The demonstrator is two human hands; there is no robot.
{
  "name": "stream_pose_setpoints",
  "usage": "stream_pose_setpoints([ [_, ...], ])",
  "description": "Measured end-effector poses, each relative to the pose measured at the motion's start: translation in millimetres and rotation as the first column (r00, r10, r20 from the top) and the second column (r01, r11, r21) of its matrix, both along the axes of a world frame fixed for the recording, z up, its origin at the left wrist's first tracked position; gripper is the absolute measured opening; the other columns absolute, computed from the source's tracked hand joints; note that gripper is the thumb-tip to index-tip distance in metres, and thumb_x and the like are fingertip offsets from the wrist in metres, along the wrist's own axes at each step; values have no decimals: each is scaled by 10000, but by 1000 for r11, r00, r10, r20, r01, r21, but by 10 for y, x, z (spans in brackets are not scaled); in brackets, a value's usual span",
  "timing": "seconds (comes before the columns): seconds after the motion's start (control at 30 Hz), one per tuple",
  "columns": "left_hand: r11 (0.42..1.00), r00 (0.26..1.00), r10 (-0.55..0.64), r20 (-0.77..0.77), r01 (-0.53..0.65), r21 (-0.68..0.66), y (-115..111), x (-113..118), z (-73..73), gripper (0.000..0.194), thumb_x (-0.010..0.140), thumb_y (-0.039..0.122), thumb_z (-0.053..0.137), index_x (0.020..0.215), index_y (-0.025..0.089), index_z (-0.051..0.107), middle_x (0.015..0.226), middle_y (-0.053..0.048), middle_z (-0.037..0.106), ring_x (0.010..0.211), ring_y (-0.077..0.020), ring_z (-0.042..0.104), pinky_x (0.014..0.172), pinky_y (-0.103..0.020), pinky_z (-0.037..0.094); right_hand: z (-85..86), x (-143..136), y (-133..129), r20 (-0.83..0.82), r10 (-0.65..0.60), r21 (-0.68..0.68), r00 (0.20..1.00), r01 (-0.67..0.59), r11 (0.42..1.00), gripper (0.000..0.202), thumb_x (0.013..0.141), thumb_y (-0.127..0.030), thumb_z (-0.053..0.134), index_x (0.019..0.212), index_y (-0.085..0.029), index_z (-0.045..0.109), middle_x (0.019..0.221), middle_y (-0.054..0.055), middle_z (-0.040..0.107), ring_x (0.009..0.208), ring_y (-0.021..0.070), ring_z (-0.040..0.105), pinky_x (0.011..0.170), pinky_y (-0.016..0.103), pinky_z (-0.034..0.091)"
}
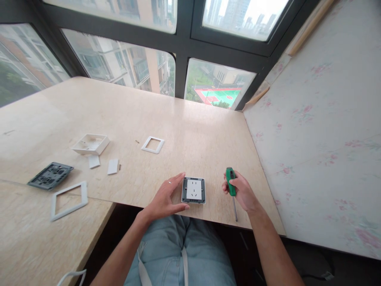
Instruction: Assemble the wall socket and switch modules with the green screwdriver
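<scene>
A wall socket [194, 190] with a white face and a dark grey frame, set in a white box, sits flat near the counter's front edge. My left hand [169, 196] lies around its left side, thumb and fingers apart, with the fingertips at its left corners. To the right of the socket, my right hand [240, 190] is closed around the green handle of a screwdriver [231, 182]. The screwdriver's metal shaft points down toward me, away from the socket. A white square cover frame [152, 145] rests on the counter beyond my left hand, with a small screw [137, 141] beside it.
On the left lie an open white mounting box [91, 144], two white plates [112, 167], a dark grey socket frame [51, 176] and a larger white cover frame [69, 201]. Windows stand behind the counter [205, 135]. A flowered wall [315, 131] bounds the right side.
</scene>
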State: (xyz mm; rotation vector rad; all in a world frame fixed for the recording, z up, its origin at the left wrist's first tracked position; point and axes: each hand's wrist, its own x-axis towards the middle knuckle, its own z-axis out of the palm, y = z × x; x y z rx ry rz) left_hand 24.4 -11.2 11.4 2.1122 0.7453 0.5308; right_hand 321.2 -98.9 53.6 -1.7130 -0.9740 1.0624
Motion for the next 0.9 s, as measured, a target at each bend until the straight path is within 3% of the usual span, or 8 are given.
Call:
stream_pose_setpoints([
  [0.1,1000,1000,-28,-6,28,-10,19,2,24,979,788,564,772,1575,294,257,1630,-127,328,1491,-342,330,1206,-546,307,-16,-195,-144,-140,25,-26,990,-29,999,258,779,-394,573,967,-225,519,699,-30,548,514,110,489,439,229,350],
  [0.17,999,999,-48,-7,48,-7,34,15,34,984,765,573,790,1565,297,287,1636,-130,313,1497,-351,313,1206,-554,300,-46,-314,-203,-144,51,-53,988,-59,997,331,762,-410,684,1013,-232,562,818,-2,611,554,110,535,456,232,394],
  [0.2,998,998,-57,-5,57,-5,42,23,36,983,757,575,796,1560,298,301,1637,-132,309,1499,-354,307,1205,-556,300,-62,-364,-219,-99,61,-51,993,-66,996,393,739,-418,736,1052,-236,585,922,27,651,652,138,609,526,256,472],
  [0.27,997,997,-73,3,73,-3,57,42,36,975,751,575,801,1554,304,318,1633,-134,313,1498,-358,305,1202,-558,301,-91,-440,-228,34,74,-27,997,-73,997,533,689,-417,806,1154,-246,609,1160,85,676,990,231,680,827,362,564],
  [0.33,996,996,-88,11,88,-3,71,57,30,965,755,569,801,1552,311,322,1630,-132,321,1496,-357,309,1200,-555,304,-112,-479,-216,118,91,-22,989,-89,996,665,661,-409,836,1262,-251,599,1333,113,640,1259,291,591,1082,462,458],
  [0.4,995,995,-97,21,97,-2,85,64,26,954,760,564,799,1551,315,327,1626,-130,329,1493,-355,315,1199,-551,308,-123,-488,-196,148,131,-42,980,-126,991,749,663,-415,843,1345,-255,577,1446,121,580,1366,312,512,1170,515,366],
  [0.63,995,994,-101,34,101,-4,135,67,32,796,826,551,741,1508,308,411,1575,-119,423,1451,-322,398,1183,-523,351,-100,-454,-123,149,285,-53,947,-280,959,863,696,-425,851,1472,-282,501,1595,94,412,1499,299,330,1242,547,222],
  [0.9,995,995,-97,1,97,-3,154,73,23,825,827,558,735,1528,300,384,1560,-116,448,1434,-324,422,1175,-514,366,-103,-450,-22,100,319,-56,942,-315,947,859,674,-409,875,1452,-293,529,1565,79,461,1473,317,377,1237,561,232],
])
